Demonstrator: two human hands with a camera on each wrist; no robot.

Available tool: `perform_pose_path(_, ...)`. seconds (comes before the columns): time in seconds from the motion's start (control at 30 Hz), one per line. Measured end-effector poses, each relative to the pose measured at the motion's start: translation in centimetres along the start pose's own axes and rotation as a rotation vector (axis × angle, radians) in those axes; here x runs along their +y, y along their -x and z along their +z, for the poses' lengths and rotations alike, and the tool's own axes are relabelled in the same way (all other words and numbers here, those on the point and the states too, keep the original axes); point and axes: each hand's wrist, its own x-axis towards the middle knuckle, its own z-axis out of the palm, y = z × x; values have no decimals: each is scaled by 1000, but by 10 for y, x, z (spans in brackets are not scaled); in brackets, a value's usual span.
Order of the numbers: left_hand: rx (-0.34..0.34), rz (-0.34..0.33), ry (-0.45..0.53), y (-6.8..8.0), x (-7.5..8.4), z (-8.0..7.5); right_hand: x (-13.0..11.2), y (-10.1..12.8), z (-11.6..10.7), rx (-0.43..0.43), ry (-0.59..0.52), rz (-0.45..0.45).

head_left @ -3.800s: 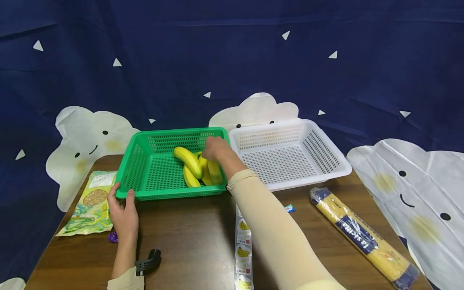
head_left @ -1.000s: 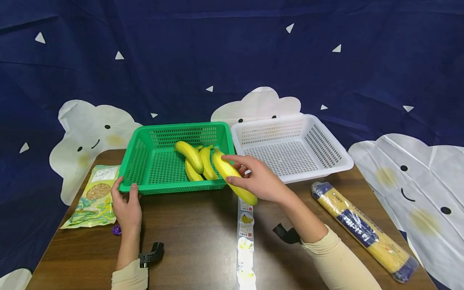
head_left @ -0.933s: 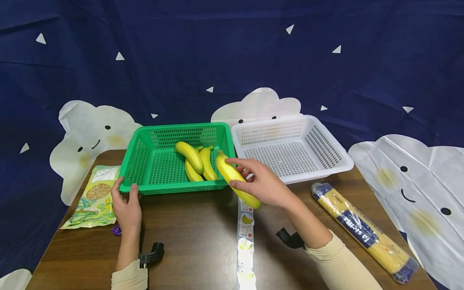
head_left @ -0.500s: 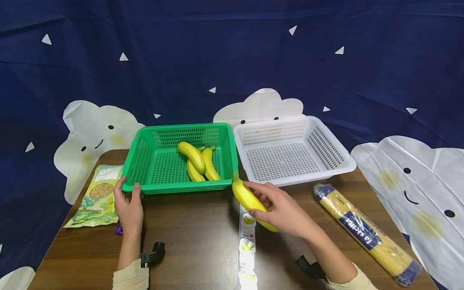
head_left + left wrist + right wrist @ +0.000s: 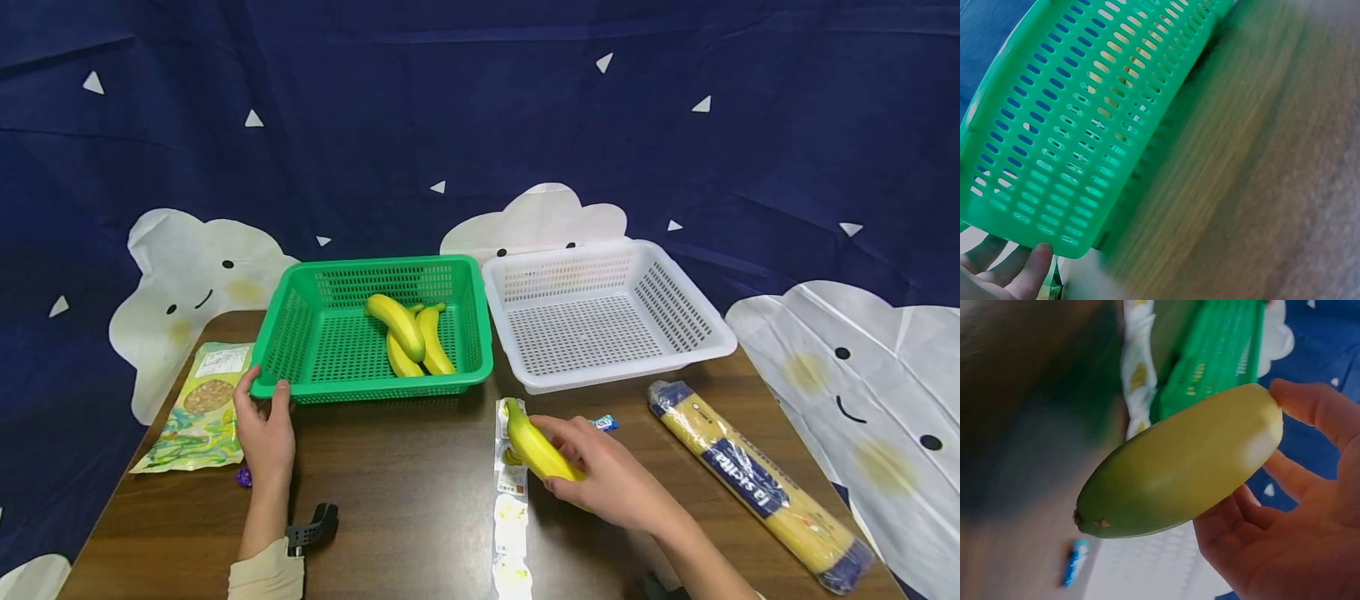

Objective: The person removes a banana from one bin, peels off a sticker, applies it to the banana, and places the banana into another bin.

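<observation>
nearest to the camera, the right hand [image 5: 611, 483] holds one banana [image 5: 538, 447] low over the table [image 5: 405, 508], with the fingers and the thumb curled around its thick part; in the right wrist view the fingertips [image 5: 1310, 406] press on the end of the fruit and the palm lies under it. i cannot tell if the banana already touches the wood or is a little above it. just under and beside it lies a white strip of banana stickers [image 5: 511, 508], which runs toward the near edge of the table, and a small blue wrapped sweet [image 5: 604, 423] lies near the hand. a long pack of spaghetti [image 5: 753, 487] lies on the right side, well apart from the hand. on the left, the left hand [image 5: 264, 429] rests at the near left corner of the green basket [image 5: 300, 308]; the thumb and the fingers lie against its rim, relaxed and close together, and it seems to steady the basket, not to lift it. a flat green snack bag [image 5: 197, 408] is just beside this hand, and a small purple thing [image 5: 242, 476] lies near the wrist. farther away, three bananas [image 5: 408, 337] lie together inside the green basket. the white basket [image 5: 675, 308] stands touching it on the right and holds nothing. as i judge, one banana is out of the green basket and three are left inside; none is in the white one. behind all hangs a dark blue cloth [image 5: 480, 125] with white clouds.
</observation>
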Motion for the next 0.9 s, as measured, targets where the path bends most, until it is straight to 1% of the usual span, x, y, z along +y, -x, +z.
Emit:
perform_pose_path(0.07,-2,4,4,0,0,-1,7,3,1,2,13,30)
perform_pose_path(0.27,-7,26,-13,1,3,0,27,11,6,-15,47,175)
perform_pose_path(0.4,-6,20,-2,-3,0,-1,34,12,9,-34,59,199)
perform_pose_path(0.5,-22,-13,5,-7,-7,-3,36,12,11,-28,79,207)
perform_pose_path(0.6,-44,-45,-13,-12,-14,-5,38,11,15,-16,110,222)
perform_pose_path(0.73,-74,-64,-118,-16,-16,-8,41,11,20,-2,126,241)
perform_pose_path(0.77,-76,-67,-165,-16,-15,-10,42,11,21,0,120,249)
perform_pose_path(0.83,-73,-48,-274,-14,-11,-13,43,11,23,1,105,261)
perform_pose_path(0.87,-63,-34,-314,-12,-8,-14,43,11,23,0,96,264)
perform_pose_path(0.9,-42,-4,-348,-9,-4,-14,43,11,24,-2,87,267)
